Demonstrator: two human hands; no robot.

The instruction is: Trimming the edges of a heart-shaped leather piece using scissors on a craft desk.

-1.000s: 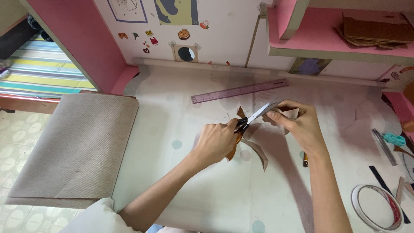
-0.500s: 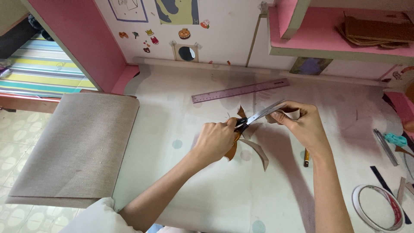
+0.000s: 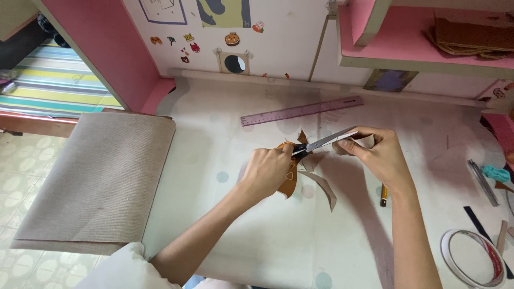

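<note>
scissors (image 3: pixel 321 143): orange handles in the left hand (image 3: pixel 270 168), blades pointing up and to the right, toward the far right corner of the desk top (image 3: pixel 257 235); blades only slightly parted.
left hand: fingers curled through and around the handles, closed grip; sits near the middle of the desk top.
right hand (image 3: pixel 377 155): thumb and fingers pinched on a small pale paper piece (image 3: pixel 363 140), held just above the desk top.
key relation: paper piece lies directly right of the left hand, at the blade tips; blades and paper touch or nearly touch, exact contact not resolvable. Right hand is the nearer to the paper, left hand nearer to the scissors pivot.
cardboard scraps (image 3: pixel 316 179): brown and pale offcuts under and just below the hands, one long curved strip running toward the near edge.
ruler (image 3: pixel 301 111): purple, translucent, long axis roughly parallel to the far edge, slightly tilted up to the right; apart from the hands.
pencil (image 3: pixel 383 194): just beside the right wrist, lengthwise toward the near edge.
tape roll (image 3: pixel 472 258): white with a red inner edge, flat at the near right corner.
stickers (image 3: pixel 209 43): small coloured shapes on the white back wall (image 3: pixel 289 37), beyond the far edge; a round dark one framed in tape.
cardboard sheets (image 3: pixel 471 36): brown stack on the pink shelf (image 3: pixel 407 51), upper right.
</note>
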